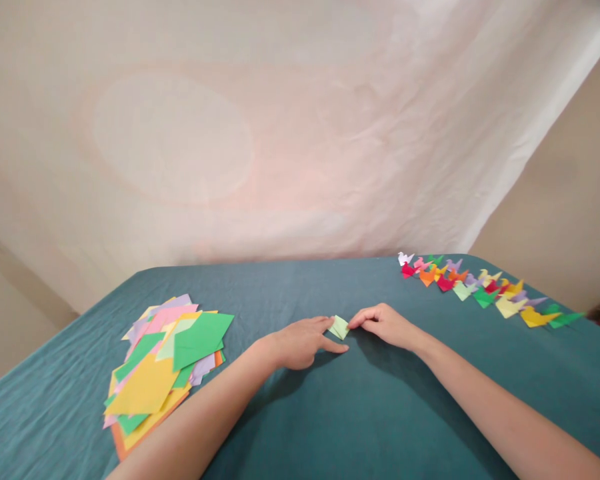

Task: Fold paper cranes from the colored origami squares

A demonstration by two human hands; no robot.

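Pale-green folded paper (339,327) lies on the tabletop (380,427) between the hands. Left hand (303,341): grip spread, index fingertip at the paper's left edge, thumb apart on the near side; right hand (384,325): grip drawn together at the right corner, whether pinching it I cannot tell. Loose sheets (143,383) lie heaped left of the left forearm (215,407), small cranes (484,297) lined up far right.
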